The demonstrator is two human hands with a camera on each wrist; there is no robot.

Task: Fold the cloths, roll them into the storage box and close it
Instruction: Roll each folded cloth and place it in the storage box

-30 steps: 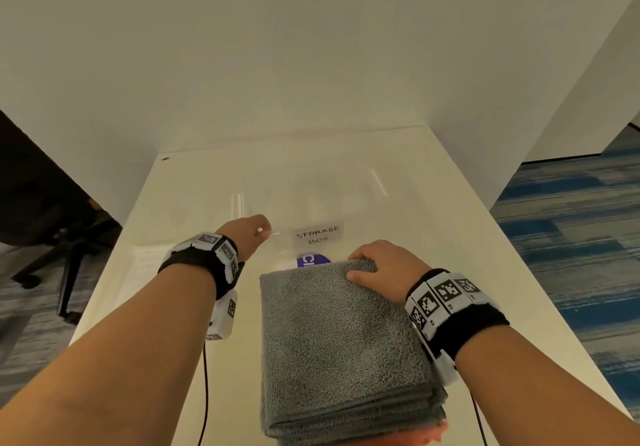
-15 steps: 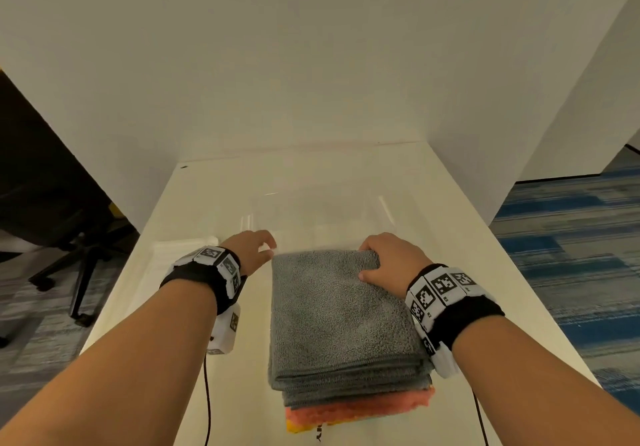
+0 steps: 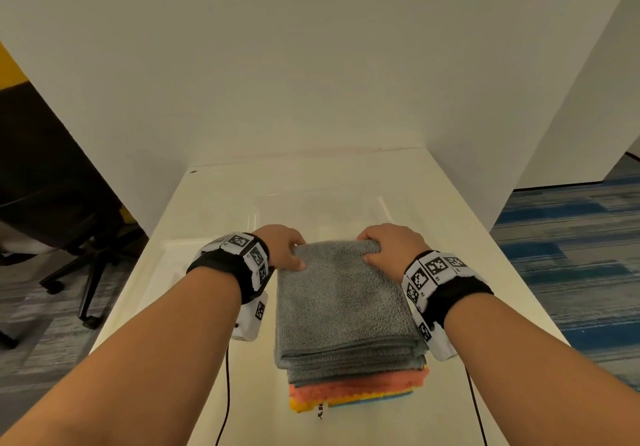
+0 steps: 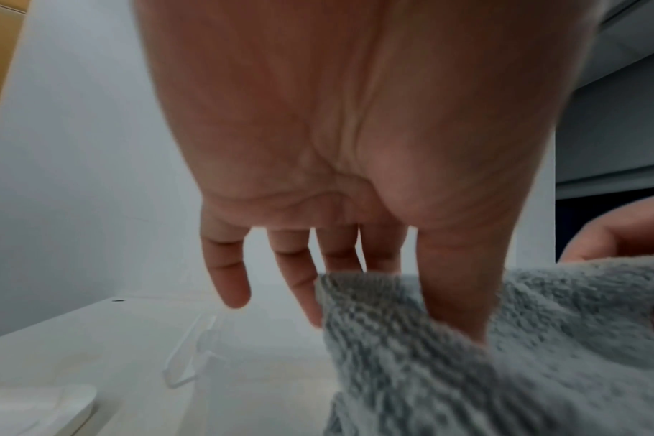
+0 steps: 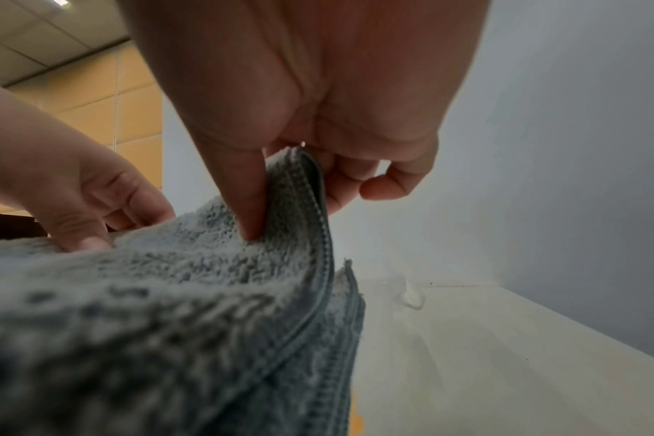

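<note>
Left hand (image 3: 285, 248) is now joining right hand (image 3: 389, 246) in pinching the grey cloth's (image 3: 343, 303) 12 o'clock edge — both gripping, roll probably starting.

light: soft, even, indoor | shadows: faint | glare: pale sheen on table (image 3: 450, 237) toward 12 o'clock | blur: wrist views smear grey cloth (image 4: 504, 368) close up | edges: wide-angle bending

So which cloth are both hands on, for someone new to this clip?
On the white table lies one stack of folded cloths. The grey cloth tops it, its far corners pinched by the left hand and right hand; those beneath are orange, yellow and blue.
</note>
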